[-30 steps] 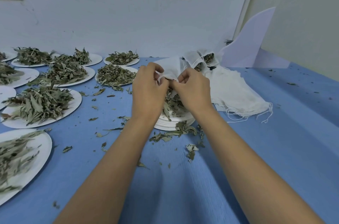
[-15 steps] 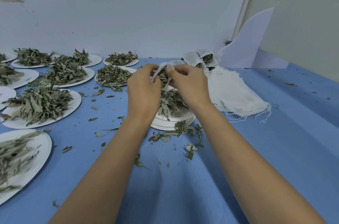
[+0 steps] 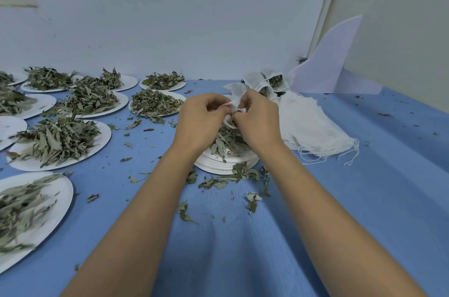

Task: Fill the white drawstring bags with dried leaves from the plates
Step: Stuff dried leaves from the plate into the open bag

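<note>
Blue table (image 3: 364,199) bearing leaf-laden plates (image 3: 102,141) at left. Bag pile (image 3: 313,126) at right, beside plate stack (image 3: 226,165). Above the stack's leaves (image 3: 226,143), left hand (image 3: 201,121) and right hand (image 3: 260,119) together pinch one white bag (image 3: 233,108).

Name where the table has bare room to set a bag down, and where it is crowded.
Bare: blue cloth right of the right forearm, nearer than the pile of empty bags. Crowded: leaf plates fill the left.

Blue table (image 3: 352,223): leaf plates (image 3: 62,194), bags (image 3: 313,124)
</note>
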`<state>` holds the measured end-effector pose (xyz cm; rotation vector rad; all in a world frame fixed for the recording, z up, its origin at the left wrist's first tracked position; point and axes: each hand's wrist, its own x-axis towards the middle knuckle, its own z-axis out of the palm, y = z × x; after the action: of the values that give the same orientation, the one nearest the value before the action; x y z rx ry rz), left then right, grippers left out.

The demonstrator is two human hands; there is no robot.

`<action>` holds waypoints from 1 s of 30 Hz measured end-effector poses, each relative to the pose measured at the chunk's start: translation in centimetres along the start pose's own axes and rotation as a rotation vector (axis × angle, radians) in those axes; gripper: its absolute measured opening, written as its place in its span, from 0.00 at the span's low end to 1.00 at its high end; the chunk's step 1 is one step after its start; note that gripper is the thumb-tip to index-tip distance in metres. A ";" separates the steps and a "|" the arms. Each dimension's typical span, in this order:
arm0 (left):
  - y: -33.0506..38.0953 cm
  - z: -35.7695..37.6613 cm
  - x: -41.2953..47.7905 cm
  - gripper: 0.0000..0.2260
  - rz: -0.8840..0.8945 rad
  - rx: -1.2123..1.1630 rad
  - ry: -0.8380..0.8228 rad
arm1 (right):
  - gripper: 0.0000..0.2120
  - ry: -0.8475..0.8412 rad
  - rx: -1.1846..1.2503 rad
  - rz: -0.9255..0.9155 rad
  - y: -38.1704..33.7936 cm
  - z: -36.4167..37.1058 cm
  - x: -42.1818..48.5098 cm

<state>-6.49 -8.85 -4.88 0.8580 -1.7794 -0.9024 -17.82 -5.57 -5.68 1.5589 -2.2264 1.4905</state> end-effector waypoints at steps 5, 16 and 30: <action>0.0 0.4 -0.2 0.05 0.074 0.125 0.057 | 0.09 0.004 0.124 0.148 -0.1 0.0 0.2; -0.1 0.1 0.1 0.01 -0.007 0.005 0.140 | 0.09 -0.059 0.185 0.159 -0.7 0.0 -0.1; -0.9 -0.8 0.6 0.02 -0.123 -0.225 0.459 | 0.28 -0.399 0.057 0.133 -0.2 -1.5 0.7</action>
<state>-5.75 -9.95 -5.22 0.9459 -1.2175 -0.8804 -18.71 -5.00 -4.41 1.9059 -2.5601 1.3836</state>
